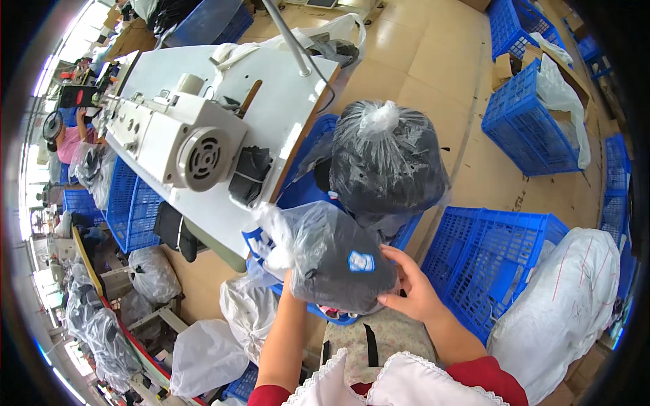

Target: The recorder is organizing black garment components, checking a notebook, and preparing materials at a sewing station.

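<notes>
A clear plastic bag (pixel 338 260) packed with dark grey cloth, with a blue-and-white label, is held in front of me above a blue crate. My right hand (pixel 412 287) grips its right side, thumb toward me and fingers on the far side. My left hand (pixel 290 287) supports the bag's left side; its fingers are hidden behind the plastic. The gathered, whitish end (pixel 274 233) of the bag points left. Just beyond stands a larger knotted clear bag (pixel 387 159) of black cloth, resting on the blue crate (pixel 308 193).
A white sewing machine (pixel 196 135) sits on a pale table (pixel 298 88) at left, with a tied black cloth bundle (pixel 250 174) on its edge. Blue crates (pixel 497 250) and a big white sack (pixel 558 311) stand to the right. Plastic bags (pixel 206 358) lie lower left. Farther left is another person (pixel 70 143).
</notes>
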Demonstrator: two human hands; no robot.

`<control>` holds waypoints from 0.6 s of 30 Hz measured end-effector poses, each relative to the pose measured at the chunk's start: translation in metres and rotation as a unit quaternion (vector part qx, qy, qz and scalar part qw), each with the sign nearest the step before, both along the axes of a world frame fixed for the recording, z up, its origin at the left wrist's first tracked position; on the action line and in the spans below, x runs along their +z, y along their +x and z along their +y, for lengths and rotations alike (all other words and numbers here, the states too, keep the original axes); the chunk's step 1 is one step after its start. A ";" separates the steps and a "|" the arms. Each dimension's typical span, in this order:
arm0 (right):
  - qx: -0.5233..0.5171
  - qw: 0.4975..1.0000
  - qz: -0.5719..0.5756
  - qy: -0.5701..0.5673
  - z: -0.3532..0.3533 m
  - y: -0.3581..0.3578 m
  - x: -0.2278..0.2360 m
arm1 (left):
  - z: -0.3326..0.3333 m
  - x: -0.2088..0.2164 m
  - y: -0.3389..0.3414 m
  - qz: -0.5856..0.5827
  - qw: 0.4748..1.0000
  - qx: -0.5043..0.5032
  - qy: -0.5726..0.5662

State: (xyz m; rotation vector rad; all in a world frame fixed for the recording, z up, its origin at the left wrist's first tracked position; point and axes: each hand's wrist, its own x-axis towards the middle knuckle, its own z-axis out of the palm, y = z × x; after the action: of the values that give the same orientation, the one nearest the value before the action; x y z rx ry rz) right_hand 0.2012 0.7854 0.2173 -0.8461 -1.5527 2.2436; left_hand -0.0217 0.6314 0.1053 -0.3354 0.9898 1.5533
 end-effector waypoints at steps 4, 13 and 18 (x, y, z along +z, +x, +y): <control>0.031 0.986 -0.041 0.162 -0.022 -0.003 0.025 | -0.012 0.015 0.020 -0.007 1.000 0.014 -0.004; 0.018 0.968 -0.038 0.247 -0.039 -0.024 0.049 | 0.000 0.040 0.024 -0.008 0.999 0.044 0.007; 0.040 0.971 -0.057 0.228 -0.037 -0.027 0.063 | 0.000 0.049 0.020 -0.022 0.998 0.042 0.031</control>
State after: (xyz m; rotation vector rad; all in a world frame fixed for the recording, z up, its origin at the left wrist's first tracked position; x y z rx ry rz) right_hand 0.1737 0.7488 0.2800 -0.7939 -2.0743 1.7924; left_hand -0.0013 0.6316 0.1544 -0.3707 0.9011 1.6432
